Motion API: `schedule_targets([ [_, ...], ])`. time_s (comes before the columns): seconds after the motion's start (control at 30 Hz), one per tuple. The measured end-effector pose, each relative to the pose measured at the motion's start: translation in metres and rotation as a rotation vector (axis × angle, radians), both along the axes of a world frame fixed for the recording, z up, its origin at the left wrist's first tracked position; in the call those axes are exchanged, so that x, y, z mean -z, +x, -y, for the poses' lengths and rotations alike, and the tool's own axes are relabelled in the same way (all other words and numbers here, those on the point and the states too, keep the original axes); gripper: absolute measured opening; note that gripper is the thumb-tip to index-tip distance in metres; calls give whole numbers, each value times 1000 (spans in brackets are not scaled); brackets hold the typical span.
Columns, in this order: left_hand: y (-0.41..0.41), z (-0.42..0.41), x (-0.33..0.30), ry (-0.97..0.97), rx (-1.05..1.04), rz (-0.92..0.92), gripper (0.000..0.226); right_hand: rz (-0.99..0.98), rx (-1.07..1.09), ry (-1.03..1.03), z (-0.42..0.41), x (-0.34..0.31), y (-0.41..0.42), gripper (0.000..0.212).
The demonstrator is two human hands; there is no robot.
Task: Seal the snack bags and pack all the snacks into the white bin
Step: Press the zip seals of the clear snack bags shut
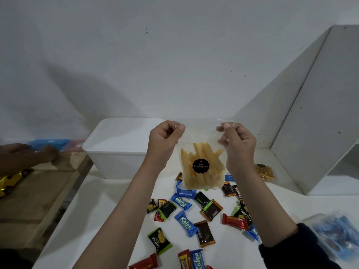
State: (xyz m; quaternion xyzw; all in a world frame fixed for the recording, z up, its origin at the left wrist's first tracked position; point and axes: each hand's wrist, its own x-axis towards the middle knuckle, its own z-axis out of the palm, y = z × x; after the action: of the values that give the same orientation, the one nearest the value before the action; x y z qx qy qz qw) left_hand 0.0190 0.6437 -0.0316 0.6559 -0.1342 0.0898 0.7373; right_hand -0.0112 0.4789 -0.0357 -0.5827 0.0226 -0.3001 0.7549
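While both hands hold the clear stick-snack bag [202,164] up at frame centre, left hand [165,141] and right hand [238,145] pinching its top corners, the smart play looks like running fingertips firmly along the strip before the white bin [116,152] at centre-left.

Both forearms reach forward and up, side by side and apart. The left hand [165,138] is curled, thumb pressed against the bent forefinger in a pinch. The right hand [238,141] mirrors it, thumb and fingertips pinched, its wrist emerging from a dark sleeve [303,247] pushed up the forearm.
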Motion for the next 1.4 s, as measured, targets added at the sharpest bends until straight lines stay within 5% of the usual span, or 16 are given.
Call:
schedule_targets([
  [0.27, 0, -2, 3, 112, -42, 97, 21, -16, -40, 28, -4, 4, -3, 25],
  [0.63, -3, -13, 2, -4, 11, 35, 12, 29, -96, -123, -14, 4, -5, 12],
  [1.1, -1, -18, 4, 12, 63, 106, 6, 27, -123, -77, -23, 3, -9, 19],
  [1.4, -3, -19, 0, -51, 44, 133, 7, 8, -168, -80, -27, 2, -12, 6],
])
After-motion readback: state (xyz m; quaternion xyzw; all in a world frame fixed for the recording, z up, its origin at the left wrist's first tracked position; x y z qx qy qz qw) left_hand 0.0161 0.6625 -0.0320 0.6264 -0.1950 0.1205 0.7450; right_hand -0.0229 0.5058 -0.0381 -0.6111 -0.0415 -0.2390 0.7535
